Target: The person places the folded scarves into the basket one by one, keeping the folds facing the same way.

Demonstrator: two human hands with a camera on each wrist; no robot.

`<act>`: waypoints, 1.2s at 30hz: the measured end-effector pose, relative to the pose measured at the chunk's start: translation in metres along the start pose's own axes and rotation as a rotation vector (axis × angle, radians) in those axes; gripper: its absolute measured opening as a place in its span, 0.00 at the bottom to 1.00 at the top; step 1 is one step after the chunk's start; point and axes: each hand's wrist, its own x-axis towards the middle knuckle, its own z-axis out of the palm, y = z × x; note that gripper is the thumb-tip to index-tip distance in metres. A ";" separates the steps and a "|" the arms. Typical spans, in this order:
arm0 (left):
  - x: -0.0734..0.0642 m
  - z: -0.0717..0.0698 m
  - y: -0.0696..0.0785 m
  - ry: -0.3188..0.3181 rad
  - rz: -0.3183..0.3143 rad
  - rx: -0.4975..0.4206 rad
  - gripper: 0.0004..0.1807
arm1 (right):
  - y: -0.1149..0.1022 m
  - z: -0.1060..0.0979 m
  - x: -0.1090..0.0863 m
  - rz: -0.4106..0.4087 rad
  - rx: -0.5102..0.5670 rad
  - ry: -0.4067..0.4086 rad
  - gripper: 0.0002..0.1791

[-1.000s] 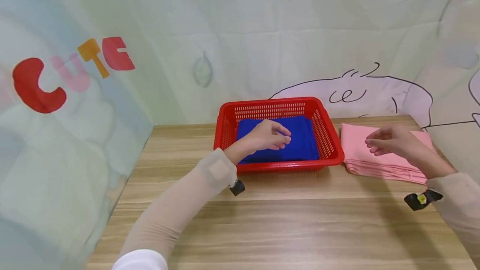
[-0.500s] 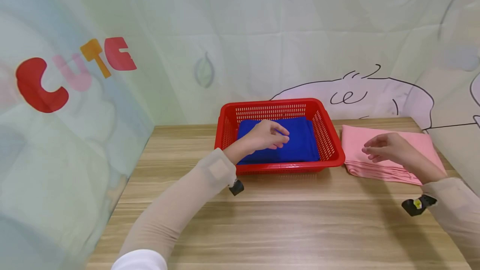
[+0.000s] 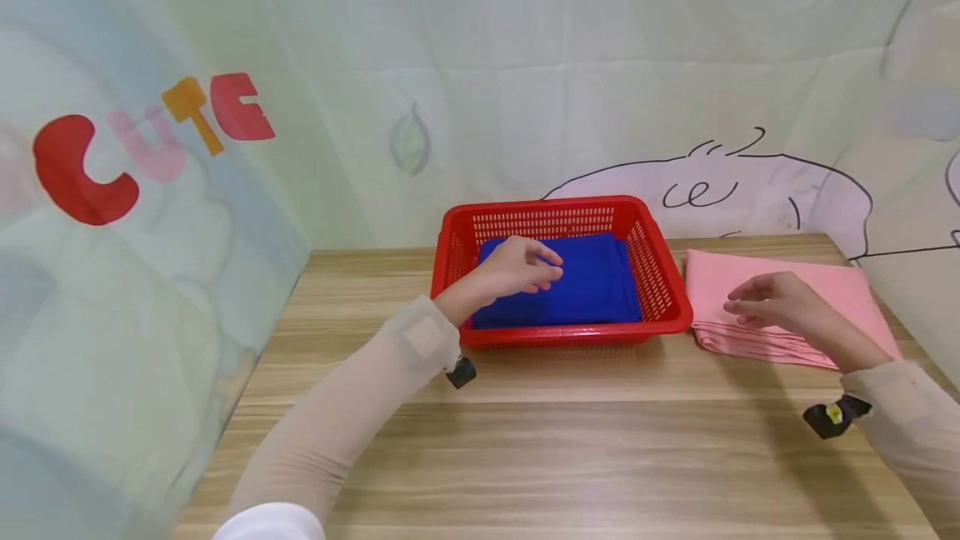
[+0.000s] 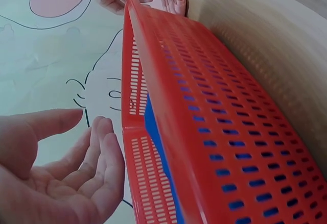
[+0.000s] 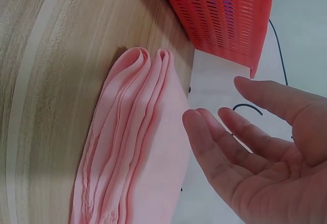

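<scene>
A folded blue cloth [image 3: 592, 282] lies flat inside a red plastic basket [image 3: 570, 333] with slotted walls. My left hand [image 3: 517, 267] hovers over the basket, its fingers loosely bent and holding nothing. In the left wrist view the left hand [image 4: 76, 178] is above the basket rim, with thumb and fingertips apart. To the right of the basket lies a folded pink cloth [image 3: 847, 290], its layered edge facing the front. Over it hangs my right hand [image 3: 776, 302], relaxed; in the right wrist view that hand [image 5: 265, 152] is apart from the pink cloth [image 5: 127, 147].
Everything stands on a wooden table [image 3: 540, 440], basket and pink cloth near its back edge. A printed cloth backdrop [image 3: 480, 90] rises directly behind and along the left side. Each wrist wears a strapped black camera [image 3: 461, 372].
My left hand has shifted slightly left over the basket. The right hand has drifted a little left and down above the pink cloth. Basket and cloths stay in place.
</scene>
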 end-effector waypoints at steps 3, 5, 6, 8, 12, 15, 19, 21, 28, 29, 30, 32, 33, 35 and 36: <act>0.000 -0.005 -0.004 0.021 -0.012 0.003 0.17 | 0.000 0.001 0.000 -0.002 -0.013 0.004 0.23; 0.000 -0.008 -0.006 0.027 -0.013 0.006 0.17 | 0.000 0.002 0.000 -0.004 -0.019 0.007 0.23; 0.000 -0.010 -0.007 0.030 -0.014 0.011 0.17 | 0.000 0.002 0.000 -0.008 -0.022 0.007 0.22; -0.001 -0.014 -0.010 0.036 -0.014 0.016 0.17 | 0.000 0.002 0.000 -0.011 -0.031 0.006 0.22; -0.002 -0.020 -0.017 0.063 -0.023 0.033 0.17 | 0.001 0.004 0.000 -0.028 -0.043 0.005 0.21; -0.003 -0.025 -0.021 0.089 -0.034 0.044 0.17 | 0.001 0.004 0.000 -0.033 -0.056 0.008 0.20; -0.007 -0.031 -0.023 0.119 -0.050 0.049 0.17 | 0.001 0.005 0.001 -0.035 -0.072 0.013 0.20; -0.008 -0.034 -0.026 0.128 -0.051 0.053 0.16 | 0.001 0.006 0.001 -0.037 -0.078 0.017 0.19; -0.010 -0.046 -0.033 0.180 -0.016 0.131 0.15 | 0.001 0.009 0.003 -0.029 -0.087 0.024 0.19; -0.011 -0.048 -0.034 0.187 -0.007 0.142 0.15 | 0.002 0.010 0.003 -0.031 -0.085 0.024 0.19; -0.011 -0.050 -0.034 0.192 0.001 0.148 0.14 | 0.002 0.010 0.003 -0.033 -0.089 0.026 0.19; -0.013 -0.053 -0.035 0.202 0.014 0.156 0.14 | 0.002 0.011 0.004 -0.041 -0.105 0.031 0.19; -0.014 -0.054 -0.035 0.209 0.015 0.157 0.14 | 0.003 0.012 0.004 -0.047 -0.117 0.034 0.19; -0.015 -0.057 -0.037 0.219 0.012 0.151 0.14 | 0.003 0.012 0.004 -0.056 -0.138 0.038 0.18; -0.016 -0.058 -0.037 0.227 0.008 0.146 0.14 | 0.003 0.013 0.005 -0.059 -0.151 0.038 0.19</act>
